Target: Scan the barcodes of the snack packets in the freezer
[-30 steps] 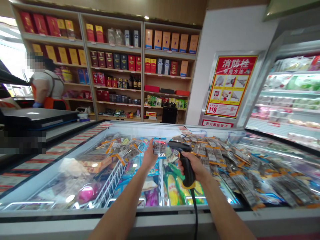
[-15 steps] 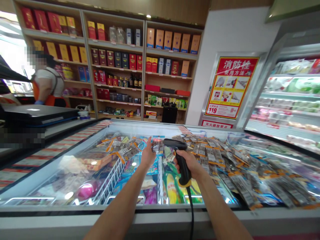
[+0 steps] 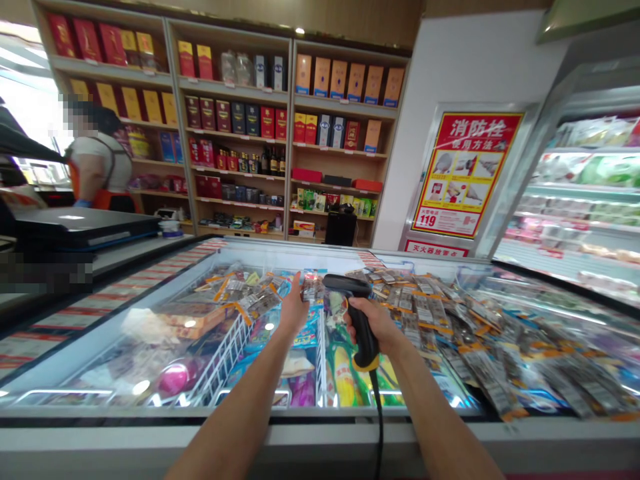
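My right hand (image 3: 373,323) is wrapped round the handle of a black barcode scanner (image 3: 349,285) with a yellow base, its head pointing left. A black cord (image 3: 378,407) hangs from the handle. Just left of the scanner head, my left hand (image 3: 294,307) grips a small clear packet (image 3: 313,283) with a blue top edge, thumb up; the other fingers are mostly hidden. Both hands are over the glass top of a chest freezer (image 3: 250,248). Many orange-edged packets (image 3: 430,313) lie spread to the right of the scanner, and a smaller group (image 3: 255,300) lies to the left.
Through the glass show white wire dividers (image 3: 227,357) and bagged goods (image 3: 345,377). Shelves of boxed bottles (image 3: 233,120) stand behind the freezer. A person (image 3: 103,160) is at the far left near a dark flat device (image 3: 85,227). A lit chilled display (image 3: 585,193) stands at right.
The red light that lay on the packet in my left hand no longer shows. The scanner has shifted very slightly left, and the view has moved a little.
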Demonstrator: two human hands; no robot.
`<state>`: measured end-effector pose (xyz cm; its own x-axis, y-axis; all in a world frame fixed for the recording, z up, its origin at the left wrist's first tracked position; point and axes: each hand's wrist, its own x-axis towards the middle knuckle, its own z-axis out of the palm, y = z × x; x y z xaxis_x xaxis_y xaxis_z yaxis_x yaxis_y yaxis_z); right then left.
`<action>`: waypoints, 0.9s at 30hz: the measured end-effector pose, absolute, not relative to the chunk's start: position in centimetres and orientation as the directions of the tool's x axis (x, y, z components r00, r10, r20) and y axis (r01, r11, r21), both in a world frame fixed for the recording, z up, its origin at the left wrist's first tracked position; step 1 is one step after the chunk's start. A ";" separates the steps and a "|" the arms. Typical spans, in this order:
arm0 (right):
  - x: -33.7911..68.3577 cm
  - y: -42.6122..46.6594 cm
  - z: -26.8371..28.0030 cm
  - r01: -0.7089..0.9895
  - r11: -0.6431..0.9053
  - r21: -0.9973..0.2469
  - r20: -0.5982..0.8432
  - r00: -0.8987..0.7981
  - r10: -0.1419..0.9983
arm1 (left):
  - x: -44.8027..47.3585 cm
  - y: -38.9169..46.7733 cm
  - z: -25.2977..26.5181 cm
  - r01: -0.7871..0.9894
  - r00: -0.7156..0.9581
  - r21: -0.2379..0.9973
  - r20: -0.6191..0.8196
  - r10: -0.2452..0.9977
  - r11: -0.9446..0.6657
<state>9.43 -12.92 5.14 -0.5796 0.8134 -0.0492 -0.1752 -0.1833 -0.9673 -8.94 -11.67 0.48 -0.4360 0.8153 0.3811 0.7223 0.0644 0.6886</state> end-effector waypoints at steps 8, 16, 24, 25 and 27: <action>9.2 -13.0 5.4 -0.160 -0.165 -0.973 -0.038 -0.593 0.805 | -9.3 -11.6 0.5 0.736 -0.447 0.674 0.417 0.791 0.061; 8.6 -13.2 5.1 -0.100 -0.106 -0.989 -0.030 -0.570 0.821 | -9.3 -11.5 0.5 0.747 -0.455 0.661 0.433 0.778 0.070; 8.8 -13.2 5.0 -0.132 -0.111 -0.985 -0.016 -0.574 0.819 | -9.9 -11.2 -0.1 0.746 -0.448 0.664 0.450 0.772 0.046; 8.8 -13.3 5.1 -0.141 -0.110 -0.984 -0.009 -0.577 0.817 | -9.9 -11.2 -0.1 0.747 -0.446 0.664 0.452 0.772 0.043; 8.9 -13.5 5.2 -0.143 -0.108 -0.984 -0.004 -0.586 0.811 | -10.0 -11.1 -0.2 0.749 -0.444 0.661 0.454 0.772 0.041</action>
